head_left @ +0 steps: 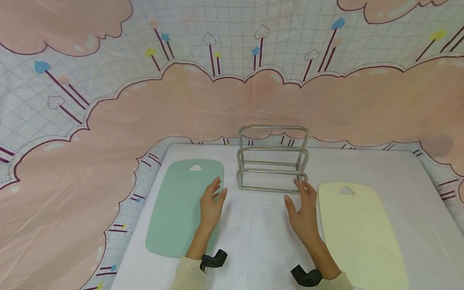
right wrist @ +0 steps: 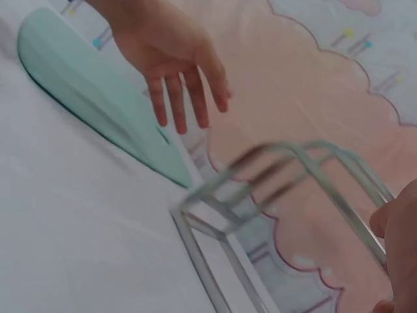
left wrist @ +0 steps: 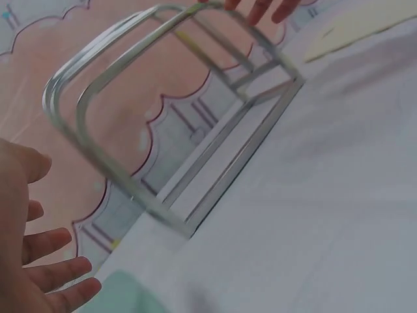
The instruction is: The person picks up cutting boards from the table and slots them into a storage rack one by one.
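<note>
A silver metal rack with several upright loops stands at the back middle of the white table. My left hand hovers over the right edge of a green cutting board, fingers spread, holding nothing; the left wrist view shows it apart from the rack. My right hand is at the rack's front right corner, its fingertips overlapping the frame in the head view. The right wrist view has this hand's thumb right beside a rack bar. Its fingers are loosely extended.
A pale yellow cutting board lies flat on the right of the white table, partly behind my right forearm. Patterned pink and white cloth hangs behind the table and along its left side. Each wrist wears a black camera mount.
</note>
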`<state>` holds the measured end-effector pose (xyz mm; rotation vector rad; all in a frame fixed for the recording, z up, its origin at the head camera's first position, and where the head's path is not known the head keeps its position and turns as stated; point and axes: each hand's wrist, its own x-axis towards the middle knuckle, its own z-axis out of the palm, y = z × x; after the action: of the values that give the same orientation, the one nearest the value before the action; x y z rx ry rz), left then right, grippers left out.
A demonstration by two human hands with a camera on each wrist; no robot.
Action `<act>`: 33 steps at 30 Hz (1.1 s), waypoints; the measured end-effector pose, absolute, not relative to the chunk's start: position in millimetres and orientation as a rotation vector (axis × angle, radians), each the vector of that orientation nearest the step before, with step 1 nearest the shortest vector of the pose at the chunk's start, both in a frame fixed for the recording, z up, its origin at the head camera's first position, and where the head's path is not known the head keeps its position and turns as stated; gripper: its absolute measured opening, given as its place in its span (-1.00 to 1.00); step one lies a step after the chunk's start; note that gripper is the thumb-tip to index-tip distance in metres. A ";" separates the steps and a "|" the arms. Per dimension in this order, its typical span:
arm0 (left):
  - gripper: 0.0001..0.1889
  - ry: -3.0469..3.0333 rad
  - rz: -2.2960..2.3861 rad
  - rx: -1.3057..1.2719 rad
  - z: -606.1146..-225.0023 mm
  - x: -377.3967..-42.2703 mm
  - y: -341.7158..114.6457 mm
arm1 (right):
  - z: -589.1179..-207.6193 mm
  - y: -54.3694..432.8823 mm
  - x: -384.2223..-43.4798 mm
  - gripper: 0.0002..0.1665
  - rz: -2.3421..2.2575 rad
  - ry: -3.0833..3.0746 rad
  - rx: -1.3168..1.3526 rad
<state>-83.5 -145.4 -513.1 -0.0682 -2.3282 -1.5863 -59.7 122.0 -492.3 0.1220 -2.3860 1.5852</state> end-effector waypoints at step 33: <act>-0.57 -2.401 -1.179 0.413 -516.7 -41.6 -299.7 | -526.6 -20.6 -14.8 -0.42 2.134 -2.669 0.450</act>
<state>-41.6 -299.7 -516.7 0.4130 -2.4006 -1.1788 -14.8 -20.6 -526.6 0.4497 -2.6694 2.1342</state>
